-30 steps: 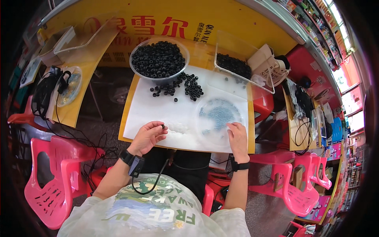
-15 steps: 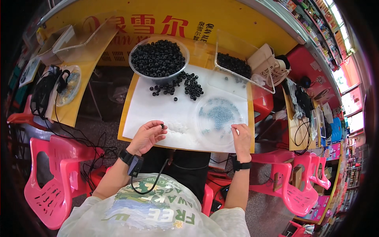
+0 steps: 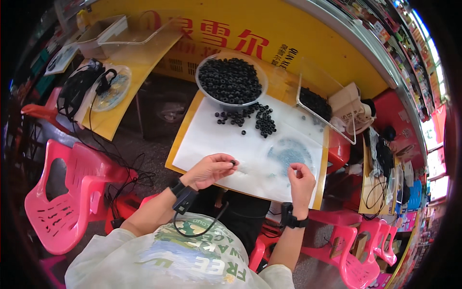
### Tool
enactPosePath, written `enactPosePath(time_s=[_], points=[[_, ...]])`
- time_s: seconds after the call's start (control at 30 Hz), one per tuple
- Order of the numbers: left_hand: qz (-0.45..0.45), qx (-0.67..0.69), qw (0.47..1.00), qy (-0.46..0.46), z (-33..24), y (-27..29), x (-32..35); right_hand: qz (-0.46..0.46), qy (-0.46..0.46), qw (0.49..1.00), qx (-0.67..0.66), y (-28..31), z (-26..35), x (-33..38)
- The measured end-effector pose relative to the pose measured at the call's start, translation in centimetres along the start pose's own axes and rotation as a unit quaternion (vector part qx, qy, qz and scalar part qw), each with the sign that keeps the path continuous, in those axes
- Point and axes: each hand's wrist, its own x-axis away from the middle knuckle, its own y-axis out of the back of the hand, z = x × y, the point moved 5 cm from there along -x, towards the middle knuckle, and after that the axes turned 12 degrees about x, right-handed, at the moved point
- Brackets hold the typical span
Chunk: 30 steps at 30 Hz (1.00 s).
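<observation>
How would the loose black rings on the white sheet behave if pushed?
The loose black rings are small round pieces, so they probably weigh little and would scatter or roll rather than move as one heap. The white sheet looks smooth, so they would likely slide. The left hand pinches one between fingertips, suggesting an easy lift.

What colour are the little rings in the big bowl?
Black. The rings fill the clear bowl, seen best in the head view.

I see matt black rubbery-looking rings on matt white paper-like sheet. Bowl clear glossy plastic. Table smooth yellow, wood-like edge. Chair glossy pink plastic. I note shirt soft pale cloth.
</observation>
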Motion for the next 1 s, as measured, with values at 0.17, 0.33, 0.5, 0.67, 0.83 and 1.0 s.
enactPosePath(time_s=[0.17, 0.33, 0.5, 0.67, 0.83, 1.0], points=[[0.019, 0.000, 1.000, 0.013, 0.0, -2.8, 0.3, 0.071, 0.007, 0.955, -0.289, -4.5, 8.8, 3.0], [0.025, -0.002, 1.000, 0.002, -1.0, -3.1, 1.3, 0.065, 0.064, 0.961, -0.263, -6.2, 12.2, 3.9], [0.016, 0.005, 1.000, -0.019, -0.9, -2.3, 1.5, 0.032, 0.125, 0.975, -0.181, -6.6, 13.3, 4.4], [-0.030, 0.055, 0.997, -0.035, -0.5, -0.5, 1.3, 0.003, 0.227, 0.971, -0.072, -7.3, 14.1, 5.4], [-0.042, 0.059, 0.996, -0.050, -1.5, 0.4, 1.4, 0.082, 0.084, 0.990, -0.078, -8.6, 11.7, -0.7], [-0.035, 0.070, 0.995, -0.063, -2.4, 0.7, 2.1, -0.038, 0.157, 0.974, 0.157, -12.1, 9.5, -9.7]])
